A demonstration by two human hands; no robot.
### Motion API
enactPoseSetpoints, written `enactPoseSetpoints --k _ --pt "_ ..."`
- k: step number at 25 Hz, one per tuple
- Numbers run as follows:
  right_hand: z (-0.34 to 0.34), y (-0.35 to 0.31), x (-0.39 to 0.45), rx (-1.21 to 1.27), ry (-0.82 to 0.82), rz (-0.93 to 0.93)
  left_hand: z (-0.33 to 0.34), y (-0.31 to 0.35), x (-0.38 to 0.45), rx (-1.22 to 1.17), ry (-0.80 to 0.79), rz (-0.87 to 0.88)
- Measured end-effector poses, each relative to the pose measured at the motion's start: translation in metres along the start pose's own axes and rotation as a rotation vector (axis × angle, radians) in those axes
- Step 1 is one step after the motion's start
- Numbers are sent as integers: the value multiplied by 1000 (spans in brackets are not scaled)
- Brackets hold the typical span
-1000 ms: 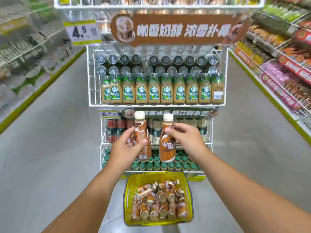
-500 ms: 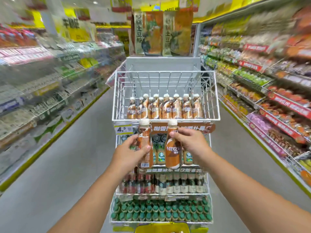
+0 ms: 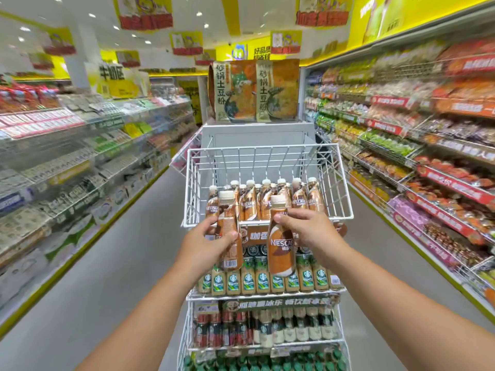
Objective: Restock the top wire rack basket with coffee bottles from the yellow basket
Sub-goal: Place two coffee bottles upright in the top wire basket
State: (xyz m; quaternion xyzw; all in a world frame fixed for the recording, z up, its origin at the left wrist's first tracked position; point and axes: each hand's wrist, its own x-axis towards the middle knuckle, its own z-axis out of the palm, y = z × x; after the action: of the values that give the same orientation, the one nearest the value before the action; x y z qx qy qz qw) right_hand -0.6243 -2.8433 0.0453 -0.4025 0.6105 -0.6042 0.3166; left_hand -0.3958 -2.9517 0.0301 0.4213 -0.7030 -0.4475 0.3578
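My left hand (image 3: 203,243) grips a brown coffee bottle (image 3: 229,231) with a cream cap, upright, its label turned away. My right hand (image 3: 310,231) grips a second brown Nescafe bottle (image 3: 281,245) by its upper part. Both bottles are held just in front of the front rim of the top white wire rack basket (image 3: 267,156). Several matching bottles (image 3: 267,202) stand in a row along the basket's front; the space behind them is bare wire. The yellow basket is out of view.
Below the top basket, rack tiers hold Starbucks bottles (image 3: 267,279), darker bottles (image 3: 265,328) and green-capped bottles (image 3: 262,362). Snack bags (image 3: 254,89) stand on a grey panel behind the rack. Stocked shelves line both sides of the grey-floored aisle (image 3: 107,263).
My view has tilted upward, so the yellow basket has dropped out of sight and the top basket has come into view. Both hands have raised their bottles to the top basket's front rim.
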Motion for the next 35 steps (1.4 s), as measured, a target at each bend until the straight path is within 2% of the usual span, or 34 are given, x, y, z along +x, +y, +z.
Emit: enactPoseSetpoints --k 9,16,25,35 --pt "-34 -1 89 32 -121 -33 32 13 66 -11 153 -51" --pt "-32 1 138 -4 -98 -28 23 15 129 73 207 -80" --pt "-1 6 172 -43 13 6 29 -42 222 154 144 -150" --pt "6 18 196 -59 53 37 44 -77 269 262 87 -270"
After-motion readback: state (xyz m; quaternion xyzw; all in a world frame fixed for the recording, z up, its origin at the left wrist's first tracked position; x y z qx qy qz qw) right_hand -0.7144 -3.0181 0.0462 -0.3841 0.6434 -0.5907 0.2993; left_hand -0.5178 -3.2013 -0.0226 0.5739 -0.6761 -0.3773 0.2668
